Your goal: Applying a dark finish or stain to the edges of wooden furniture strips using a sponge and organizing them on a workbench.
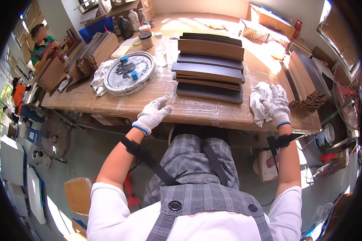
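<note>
My left hand (153,114), in a white knitted glove, hovers by the table's near edge with fingers apart and nothing in them. At the right, my gloved right hand (278,105) is closed on a crumpled white cloth (260,102) at the table edge. Between my hands lies a stack of dark-faced boards (208,72) with brown edges, spread in overlapping rows. Left of the stack, a round white lid-like tray (116,82) bears dark smears and two blue sponge blocks (134,75). Another white rag (101,78) lies against the tray's left side.
Bundled strips (305,80) stand at the table's right, with more strips (102,48) at the back left. Jars (146,39), bottles (133,20) and a cardboard box (271,22) line the back. A person (44,46) sits at far left. A floor fan (55,138) stands below.
</note>
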### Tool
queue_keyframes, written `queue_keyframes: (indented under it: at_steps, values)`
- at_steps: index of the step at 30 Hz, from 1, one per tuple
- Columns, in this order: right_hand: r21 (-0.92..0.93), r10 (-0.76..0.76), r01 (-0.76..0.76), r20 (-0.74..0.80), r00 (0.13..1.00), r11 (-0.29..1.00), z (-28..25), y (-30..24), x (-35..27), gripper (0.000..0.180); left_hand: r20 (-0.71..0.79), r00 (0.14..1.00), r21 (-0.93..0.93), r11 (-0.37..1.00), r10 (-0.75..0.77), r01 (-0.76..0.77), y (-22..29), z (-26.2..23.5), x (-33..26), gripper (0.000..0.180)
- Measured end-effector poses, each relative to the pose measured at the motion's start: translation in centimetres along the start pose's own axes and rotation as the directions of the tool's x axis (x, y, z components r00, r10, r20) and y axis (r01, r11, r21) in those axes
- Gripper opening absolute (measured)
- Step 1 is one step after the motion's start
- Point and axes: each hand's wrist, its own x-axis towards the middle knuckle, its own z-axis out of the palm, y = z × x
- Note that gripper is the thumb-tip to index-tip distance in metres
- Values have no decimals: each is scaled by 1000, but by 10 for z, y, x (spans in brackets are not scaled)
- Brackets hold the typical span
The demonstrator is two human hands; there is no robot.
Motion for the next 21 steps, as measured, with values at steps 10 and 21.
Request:
queue_keyframes:
  at_steps: [10, 21]
  values:
    - [254, 28, -18, -36, 999, 967, 99, -43, 51, 69, -292, 947, 189, 962, -135, 196, -6, 15, 36, 57]
    - [404, -93, 120, -87, 992, 907, -13, -31, -9, 34, -243, 969, 66, 996, -33, 51, 40, 100, 26, 58]
